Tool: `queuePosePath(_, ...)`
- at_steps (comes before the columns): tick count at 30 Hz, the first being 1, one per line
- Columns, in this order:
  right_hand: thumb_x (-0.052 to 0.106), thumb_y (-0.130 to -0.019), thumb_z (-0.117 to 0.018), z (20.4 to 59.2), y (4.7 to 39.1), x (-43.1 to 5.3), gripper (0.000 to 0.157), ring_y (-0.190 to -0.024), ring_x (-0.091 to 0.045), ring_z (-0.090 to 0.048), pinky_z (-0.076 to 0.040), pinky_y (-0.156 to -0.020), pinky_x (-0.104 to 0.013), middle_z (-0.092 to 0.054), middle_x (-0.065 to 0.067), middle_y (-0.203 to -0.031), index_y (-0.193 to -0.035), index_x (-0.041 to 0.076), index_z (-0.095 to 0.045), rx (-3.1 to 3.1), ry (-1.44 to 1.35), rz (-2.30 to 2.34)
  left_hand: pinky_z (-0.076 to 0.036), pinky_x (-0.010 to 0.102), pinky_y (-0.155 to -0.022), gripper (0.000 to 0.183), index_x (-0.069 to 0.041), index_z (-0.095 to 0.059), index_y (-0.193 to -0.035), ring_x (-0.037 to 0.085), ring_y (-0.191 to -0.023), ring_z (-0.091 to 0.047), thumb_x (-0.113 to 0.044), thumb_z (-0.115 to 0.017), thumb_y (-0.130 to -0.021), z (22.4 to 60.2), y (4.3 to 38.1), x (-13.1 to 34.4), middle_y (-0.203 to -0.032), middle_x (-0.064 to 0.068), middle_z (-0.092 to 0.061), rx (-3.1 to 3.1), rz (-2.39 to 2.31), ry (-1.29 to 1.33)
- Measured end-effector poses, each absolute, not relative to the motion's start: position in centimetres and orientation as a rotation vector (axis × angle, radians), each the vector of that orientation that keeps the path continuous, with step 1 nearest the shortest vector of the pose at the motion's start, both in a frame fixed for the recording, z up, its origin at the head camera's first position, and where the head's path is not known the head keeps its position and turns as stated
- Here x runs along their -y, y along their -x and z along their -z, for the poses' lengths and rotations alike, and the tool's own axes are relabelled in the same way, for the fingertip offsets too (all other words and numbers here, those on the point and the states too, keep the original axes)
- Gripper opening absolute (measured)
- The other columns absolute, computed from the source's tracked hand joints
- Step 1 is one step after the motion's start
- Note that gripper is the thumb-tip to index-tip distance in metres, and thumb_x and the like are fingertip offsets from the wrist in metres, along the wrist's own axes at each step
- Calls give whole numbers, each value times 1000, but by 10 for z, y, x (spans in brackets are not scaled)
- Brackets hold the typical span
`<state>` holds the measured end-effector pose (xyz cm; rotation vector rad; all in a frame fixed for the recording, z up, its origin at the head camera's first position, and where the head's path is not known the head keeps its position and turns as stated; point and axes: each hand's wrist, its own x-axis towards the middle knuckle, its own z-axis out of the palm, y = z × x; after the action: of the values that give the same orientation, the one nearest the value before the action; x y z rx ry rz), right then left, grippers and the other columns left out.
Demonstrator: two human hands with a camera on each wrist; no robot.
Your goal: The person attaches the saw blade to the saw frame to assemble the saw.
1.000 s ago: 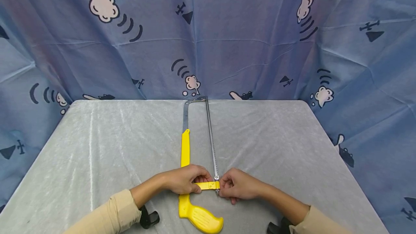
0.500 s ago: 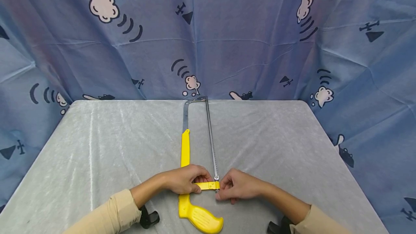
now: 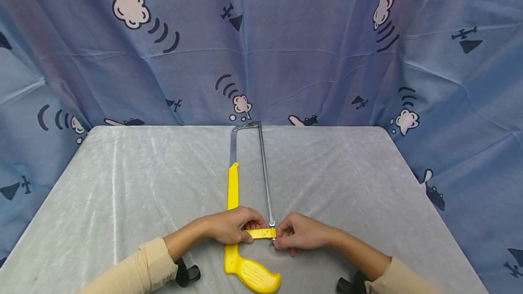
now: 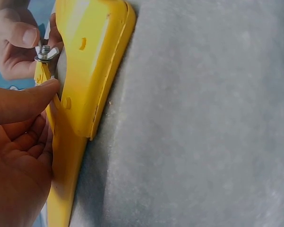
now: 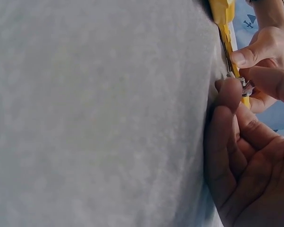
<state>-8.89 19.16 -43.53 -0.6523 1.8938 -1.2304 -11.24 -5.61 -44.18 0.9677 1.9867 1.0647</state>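
A hacksaw (image 3: 233,185) with a yellow frame and handle lies on the grey cloth, its handle toward me. Its metal blade (image 3: 265,176) runs along the right side. My left hand (image 3: 237,226) holds the short yellow crosspiece (image 3: 259,233) between thumb and fingers. At the crosspiece's outer end, a silver wing nut (image 4: 48,53) sits on a threaded bolt. My right hand (image 3: 304,232) has thumb and forefinger at this wing nut, pinching it from both sides in the right wrist view. The fingers partly hide the nut there.
The grey cloth-covered table (image 3: 347,171) extends around the saw. A blue patterned curtain (image 3: 310,58) hangs behind and at both sides. The saw's far end reaches the table's back edge. Black wrist mounts (image 3: 188,275) sit under both forearms.
The right thumb shifted slightly left over the wing nut, then back a little to the right, so the nut shows again. The left hand and the hacksaw stay in place.
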Motion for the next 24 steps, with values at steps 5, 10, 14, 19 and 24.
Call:
queuePosePath(5,13,-91,-67,437,90,-194,19,-52,-10,-56,-44,-49,-18,-60,1,-61,-84,-4,-70,-1852,664,1247,-48,20,-80,29,-7,-66,-112,2,-83,-54,7,-68,-87,442,112,56,-92,-8,-60,-1988,-1066,-967)
queuePosePath(10,9,-91,-67,438,91,-196,15,-53,-9,-57,-45,-50,-18,-59,2,-63,-85,-4,-69,-1817,666,1261,-48,21,-80,29,-7,-66,-112,1,-82,-54,7,-68,-88,442,112,56,-92,-8,-60,-1986,-1067,-963)
queuePosePath(14,8,-91,-68,438,91,-196,13,-52,-9,-57,-44,-48,-17,-60,-1,-63,-85,-3,-69,-1820,663,1264,-48,21,-80,29,-7,-66,-113,2,-83,-54,8,-68,-88,442,112,56,-92,-7,-60,-1984,-1070,-961)
queuePosePath(19,6,-90,-70,437,90,-194,10,-49,-10,-56,-43,-46,-18,-62,-12,-61,-84,-2,-70,-1847,637,1267,-48,21,-81,29,-7,-66,-113,2,-83,-54,7,-68,-88,441,111,56,-93,-7,-61,-1984,-1069,-968)
queuePosePath(24,7,-87,-74,437,90,-192,11,-45,-11,-54,-43,-43,-19,-61,-13,-57,-79,2,-68,-1917,606,1248,-48,21,-81,29,-7,-66,-113,2,-84,-54,8,-68,-88,440,111,56,-94,-7,-61,-1983,-1070,-964)
